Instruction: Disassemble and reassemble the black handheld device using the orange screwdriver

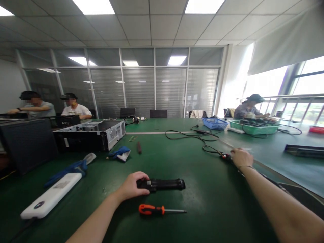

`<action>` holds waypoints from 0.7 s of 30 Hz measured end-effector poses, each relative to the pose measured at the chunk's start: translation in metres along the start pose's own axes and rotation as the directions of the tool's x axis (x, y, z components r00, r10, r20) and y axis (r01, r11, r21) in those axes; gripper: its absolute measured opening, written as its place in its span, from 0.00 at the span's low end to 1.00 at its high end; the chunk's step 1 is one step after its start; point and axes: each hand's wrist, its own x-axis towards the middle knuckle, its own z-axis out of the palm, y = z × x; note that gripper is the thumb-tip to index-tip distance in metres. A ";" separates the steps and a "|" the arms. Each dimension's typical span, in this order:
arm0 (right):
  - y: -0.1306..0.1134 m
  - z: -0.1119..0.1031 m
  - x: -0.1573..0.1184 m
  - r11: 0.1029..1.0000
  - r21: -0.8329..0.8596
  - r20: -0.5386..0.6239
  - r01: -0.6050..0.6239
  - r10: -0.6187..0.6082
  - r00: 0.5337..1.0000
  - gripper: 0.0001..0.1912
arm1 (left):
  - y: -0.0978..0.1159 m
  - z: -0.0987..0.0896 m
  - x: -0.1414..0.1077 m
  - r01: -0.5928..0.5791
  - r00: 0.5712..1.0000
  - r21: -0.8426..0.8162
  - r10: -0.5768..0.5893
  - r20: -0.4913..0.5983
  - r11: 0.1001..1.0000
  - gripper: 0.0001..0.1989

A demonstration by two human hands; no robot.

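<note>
While my left hand (136, 184) pinches the left end of the black device (167, 184), my right hand (242, 157) bunches at the cable end (225, 155), toward the worktop (202, 219)'s right edge; whether it grips, I can't tell. The device sits toward the near edge, the screwdriver (152, 210) nearer yet. Held by one end only, it could swing and knock the screwdriver. It looks long, slim and glossy, slightly flared at its right end.
</note>
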 end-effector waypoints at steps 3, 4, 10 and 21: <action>-0.037 -0.005 -0.031 0.988 0.089 -0.020 0.123 -0.122 0.992 0.23 | -0.003 0.001 -0.001 -0.026 1.000 0.001 0.026 -0.008 1.000 0.20; -0.050 -0.005 -0.044 0.972 0.129 0.002 0.196 -0.198 0.980 0.22 | -0.004 0.001 -0.001 -0.033 0.999 0.007 0.033 -0.010 0.999 0.20; -0.089 0.003 -0.119 0.854 0.303 0.154 0.423 -0.482 0.863 0.14 | -0.005 0.001 -0.003 -0.065 0.997 0.034 0.066 -0.028 0.997 0.20; -0.045 -0.016 -0.107 0.936 0.244 0.099 0.252 -0.283 0.954 0.23 | -0.010 0.000 -0.008 -0.044 0.999 0.045 0.044 -0.009 0.998 0.22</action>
